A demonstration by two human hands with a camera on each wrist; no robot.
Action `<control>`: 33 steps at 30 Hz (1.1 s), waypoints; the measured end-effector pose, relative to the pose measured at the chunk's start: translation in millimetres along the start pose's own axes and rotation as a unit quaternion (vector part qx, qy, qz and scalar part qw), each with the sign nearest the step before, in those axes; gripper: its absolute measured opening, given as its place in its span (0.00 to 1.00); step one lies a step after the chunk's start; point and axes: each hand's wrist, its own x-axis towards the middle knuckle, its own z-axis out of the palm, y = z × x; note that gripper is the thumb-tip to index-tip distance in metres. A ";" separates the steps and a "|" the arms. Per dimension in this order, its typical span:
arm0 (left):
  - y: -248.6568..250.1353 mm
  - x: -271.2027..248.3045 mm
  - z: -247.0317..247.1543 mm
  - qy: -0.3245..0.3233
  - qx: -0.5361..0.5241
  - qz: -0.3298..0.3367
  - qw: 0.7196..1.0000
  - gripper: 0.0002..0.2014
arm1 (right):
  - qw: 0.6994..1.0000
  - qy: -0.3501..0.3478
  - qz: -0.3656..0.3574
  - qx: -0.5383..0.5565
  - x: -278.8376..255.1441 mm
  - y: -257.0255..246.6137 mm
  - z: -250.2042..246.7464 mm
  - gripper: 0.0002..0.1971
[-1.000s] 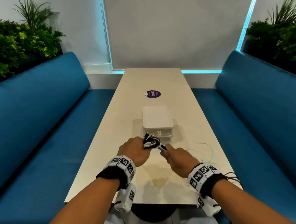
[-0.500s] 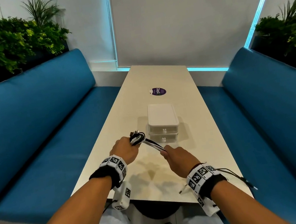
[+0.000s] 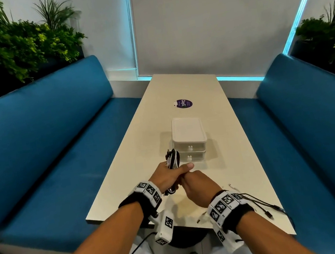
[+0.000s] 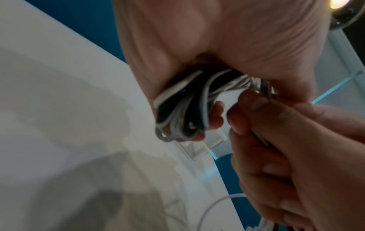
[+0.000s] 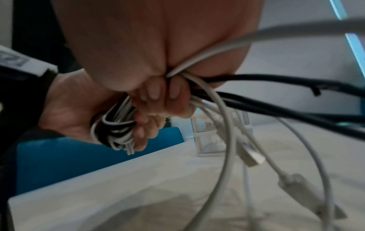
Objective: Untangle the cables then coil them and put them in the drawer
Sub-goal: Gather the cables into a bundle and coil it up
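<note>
Left hand: curling around a coil of black and white cables — gripping it above the near half of the table, loops sticking out past the thumb.
Right hand: closing tightly on the loose cable tails, knuckles touching the left hand; black and white strands trailing out of the fist.
Plugs: a white USB connector and a larger white adapter dangling below the right fist, blurred.
Drawer unit: sitting mid-table just beyond the hands — two white drawers stacked, both looking shut, small knobs facing the person.
Sticker: lying flat beyond the drawer unit, round and purple, white lettering reading roughly "ClayG"; smaller print too tiny for reading.
Wrist bands: wrapping both wrists, carrying black-and-white square marker patterns.
Surroundings: blue benches flanking the table, green plants growing behind them.
</note>
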 end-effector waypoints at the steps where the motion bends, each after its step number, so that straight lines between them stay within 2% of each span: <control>1: 0.6 0.9 3.5 0.021 -0.013 -0.010 1.000 0.21 | 1.000 -0.002 0.002 -0.014 0.9 -0.5 1.7 0.11; 4: -0.1 6.5 6.3 0.096 0.028 -0.008 0.995 0.17 | 1.000 0.000 0.025 -0.015 4.0 3.2 7.7 0.12; 8: 9.1 13.0 5.6 0.105 0.018 0.039 0.994 0.17 | 0.996 0.022 0.012 0.089 6.0 -0.6 4.5 0.18; 10: 18.5 16.6 -3.1 0.130 -0.013 0.053 0.990 0.21 | 0.995 0.003 0.020 0.100 2.8 6.0 -1.7 0.15; 12: 30.2 20.5 -25.9 0.190 -0.080 0.058 0.977 0.23 | 0.993 -0.019 0.068 0.095 -7.5 27.9 -6.6 0.10; 14: 42.2 21.9 -55.9 0.259 -0.144 0.055 0.953 0.18 | 0.987 -0.025 0.132 0.084 -23.6 59.0 -8.3 0.13; 15: 45.4 22.1 -68.4 0.273 -0.161 0.059 0.947 0.16 | 0.985 -0.022 0.157 0.073 -31.8 73.8 -6.9 0.13; 18: 44.1 22.5 -73.2 0.229 -0.186 0.079 0.952 0.16 | 0.981 -0.027 0.189 0.036 -45.3 97.8 -2.2 0.12; 20: 39.4 24.2 -63.6 0.214 -0.184 0.081 0.956 0.17 | 0.980 -0.030 0.183 0.066 -48.8 100.9 1.6 0.11; 23: 43.8 27.9 -61.9 0.228 -0.186 0.088 0.952 0.17 | 0.974 -0.033 0.180 0.134 -59.1 107.2 0.9 0.08; 25: 47.3 28.6 -67.8 0.246 -0.190 0.094 0.946 0.17 | 0.964 -0.027 0.203 0.173 -67.8 113.5 -2.6 0.08; 27: 47.9 29.2 -70.3 0.257 -0.188 0.091 0.943 0.19 | 0.964 -0.018 0.230 0.129 -73.3 120.2 -6.4 0.15; 29: 48.1 26.4 -66.1 0.256 -0.167 0.091 0.948 0.18 | 0.966 -0.040 0.252 0.043 -74.2 126.1 -6.9 0.22; 31: 50.1 23.6 -59.1 0.245 -0.133 0.102 0.955 0.20 | 0.963 -0.058 0.261 0.029 -74.5 127.3 -5.6 0.28; 33: 52.7 21.0 -55.5 0.240 -0.115 0.110 0.958 0.21 | 0.965 -0.052 0.257 0.034 -74.1 125.5 -5.9 0.42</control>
